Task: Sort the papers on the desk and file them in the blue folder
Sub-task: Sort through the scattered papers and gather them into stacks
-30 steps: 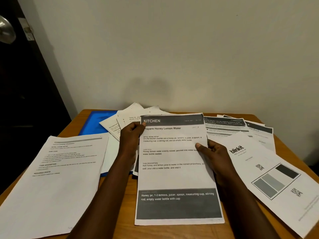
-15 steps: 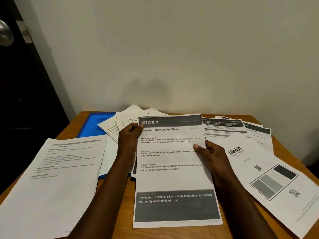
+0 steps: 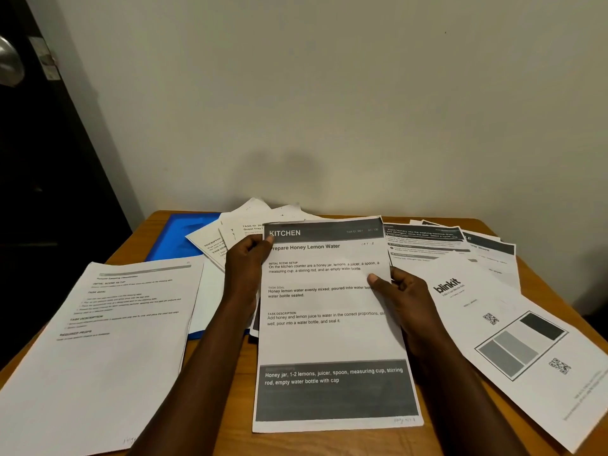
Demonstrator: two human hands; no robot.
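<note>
A printed sheet headed "KITCHEN" (image 3: 329,337) is in the middle of the wooden desk (image 3: 329,444). My left hand (image 3: 245,268) pinches its top left edge, thumb on the dark header. On the right edge, my right hand (image 3: 403,299) grips the sheet with the thumb on top. The blue folder (image 3: 184,236) lies at the back left, mostly covered by loose papers (image 3: 227,240). A white text sheet (image 3: 108,340) lies at the front left. More printed sheets (image 3: 427,241) fan out at the back right, and a "blinkit" sheet (image 3: 513,337) lies at the right.
A pale wall rises directly behind the desk. A dark door with a metal knob (image 3: 10,65) stands at the left. The desk's right edge drops off beside the blinkit sheet.
Both hands keep their hold on the KITCHEN sheet; it has shifted very slightly towards me and left. The other papers have not moved.
</note>
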